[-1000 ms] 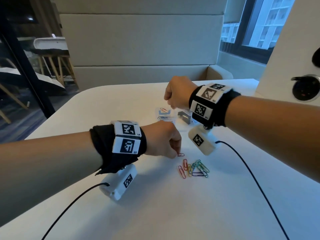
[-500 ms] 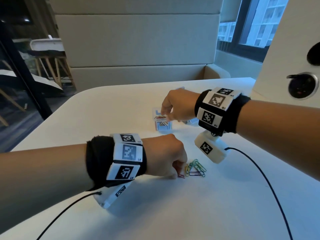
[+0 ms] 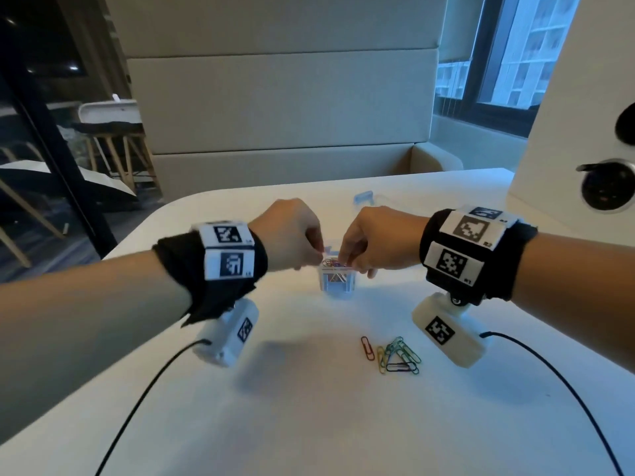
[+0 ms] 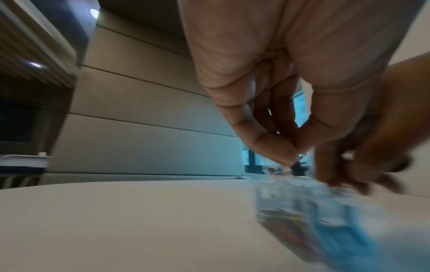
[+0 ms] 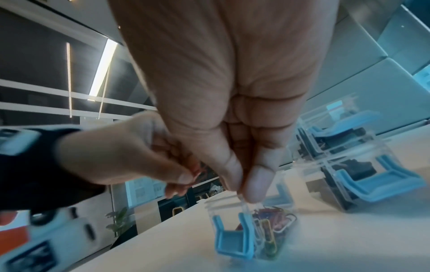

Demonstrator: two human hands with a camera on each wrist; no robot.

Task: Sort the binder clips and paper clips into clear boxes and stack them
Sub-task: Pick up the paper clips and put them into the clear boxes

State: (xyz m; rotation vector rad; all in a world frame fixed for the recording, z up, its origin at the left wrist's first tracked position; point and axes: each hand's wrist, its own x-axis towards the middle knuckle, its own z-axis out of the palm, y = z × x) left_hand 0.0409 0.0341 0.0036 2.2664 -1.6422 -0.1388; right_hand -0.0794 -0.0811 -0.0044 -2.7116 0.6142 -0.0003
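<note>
A small clear box with blue clasps stands mid-table, holding several coloured paper clips. My right hand pinches the box's clear top edge between thumb and forefinger. My left hand hovers just left of the box's opening, pinching a red paper clip. The box is blurred in the left wrist view. Several loose paper clips lie on the table nearer to me, in front of the box.
Two stacked clear boxes with dark binder clips stand right of the paper clip box. A blue-edged clear piece lies farther back. Black cables trail over the white table. A white column rises at the right.
My left hand has lifted from the loose pile and moved forward to the box with a clip. My right hand has stayed at the box.
</note>
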